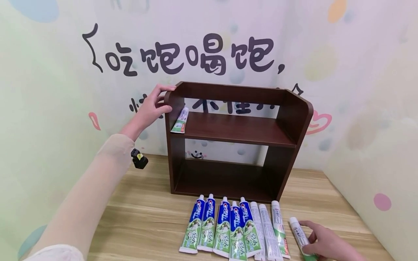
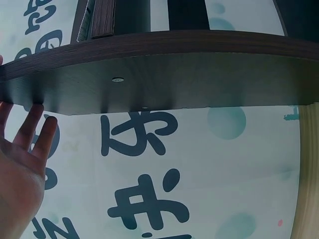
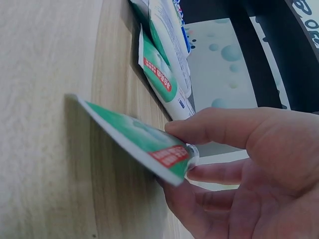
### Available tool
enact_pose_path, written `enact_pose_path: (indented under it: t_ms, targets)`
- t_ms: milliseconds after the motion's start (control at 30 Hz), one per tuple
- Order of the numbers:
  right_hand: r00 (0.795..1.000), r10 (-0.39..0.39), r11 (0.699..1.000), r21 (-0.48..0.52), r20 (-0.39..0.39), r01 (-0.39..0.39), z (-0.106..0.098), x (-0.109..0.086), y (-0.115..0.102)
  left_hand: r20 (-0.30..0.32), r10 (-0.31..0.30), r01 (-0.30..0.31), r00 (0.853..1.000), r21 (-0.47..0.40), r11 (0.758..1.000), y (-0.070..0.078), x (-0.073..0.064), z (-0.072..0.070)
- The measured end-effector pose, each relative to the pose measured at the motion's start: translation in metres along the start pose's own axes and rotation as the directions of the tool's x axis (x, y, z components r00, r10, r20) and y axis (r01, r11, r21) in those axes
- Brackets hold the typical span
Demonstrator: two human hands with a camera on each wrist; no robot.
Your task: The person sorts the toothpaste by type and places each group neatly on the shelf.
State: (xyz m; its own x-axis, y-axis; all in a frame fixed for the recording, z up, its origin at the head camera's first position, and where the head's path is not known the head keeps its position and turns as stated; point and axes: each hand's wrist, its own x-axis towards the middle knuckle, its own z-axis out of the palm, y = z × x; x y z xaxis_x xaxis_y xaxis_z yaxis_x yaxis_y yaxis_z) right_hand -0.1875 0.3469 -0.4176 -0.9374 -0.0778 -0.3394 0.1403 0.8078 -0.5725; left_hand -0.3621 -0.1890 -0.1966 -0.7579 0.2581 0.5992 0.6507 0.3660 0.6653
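My left hand [image 1: 151, 108] holds the upper left side of a dark brown two-tier shelf [image 1: 228, 139], with fingertips at its top corner and front edge. The left wrist view shows fingers [image 2: 32, 127] against the outer side panel. At the lower right of the head view, my right hand [image 1: 326, 241] pinches a white and green toothpaste tube [image 1: 299, 233] between thumb and fingers. Seen from the right wrist, the tube's flat green end [image 3: 144, 142] points away from the palm, close over the table. Another such tube [image 1: 180, 121] leans upright inside the shelf's upper left corner.
Several blue and green toothpaste tubes [image 1: 223, 226] lie in a row on the wooden table [image 1: 137, 206] before the shelf. Right of them lie 3 white and green tubes [image 1: 279, 228]. A printed wall [image 1: 209, 21] stands close behind the shelf.
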Motion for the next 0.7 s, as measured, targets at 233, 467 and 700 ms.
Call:
enact_pose_path:
  t_ms: [233,467,700]
  targets:
    - [1.000,-0.019,1.000,0.007,0.018,0.019,-0.001,0.001,0.004,0.000,0.011,-0.011,1.000,-0.007,1.000,-0.001,0.001,0.001]
    - [0.998,-0.057,0.998,0.029,0.038,0.056,-0.002,0.004,0.009,-0.006,0.012,-0.012,1.000,0.001,1.000,-0.003,0.001,0.001]
    - [0.998,-0.041,0.998,0.055,0.054,0.038,-0.003,0.006,0.011,-0.002,0.004,-0.004,1.000,-0.006,1.000,-0.002,0.001,0.000]
